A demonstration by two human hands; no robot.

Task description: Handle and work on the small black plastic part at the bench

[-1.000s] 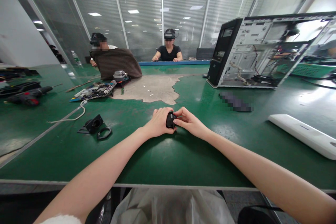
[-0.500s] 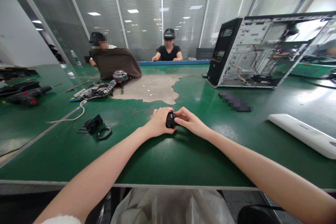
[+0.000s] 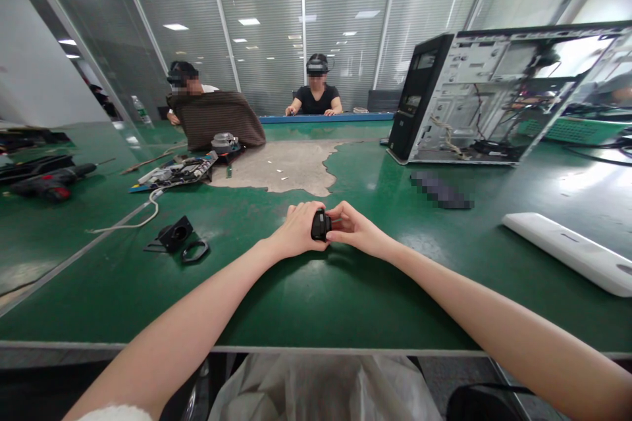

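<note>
A small black device (image 3: 320, 226), boxy with a rounded part on its right side like a small camera, is held just above the green table in front of me. My left hand (image 3: 297, 230) is wrapped round it from the left, thumb underneath. From the right, my right hand (image 3: 351, 227) has its thumb and fingers closed on the rounded part. The fingers hide much of the device. To the left on the table lie a black bracket (image 3: 176, 233) with a round opening and, beside it, a black ring-shaped frame (image 3: 195, 251).
An opened computer case (image 3: 429, 99) stands at the right. A white oblong device (image 3: 567, 253) lies nearer on that side. Circuit boards (image 3: 175, 174), a white cable (image 3: 153, 212) and a drill (image 3: 52, 181) lie at the left. Two people sit across the table.
My right thumb and fingers have shifted slightly on the rounded part of the device, with the thumb a little lower. My left hand keeps its hold; the view has drifted very slightly.
</note>
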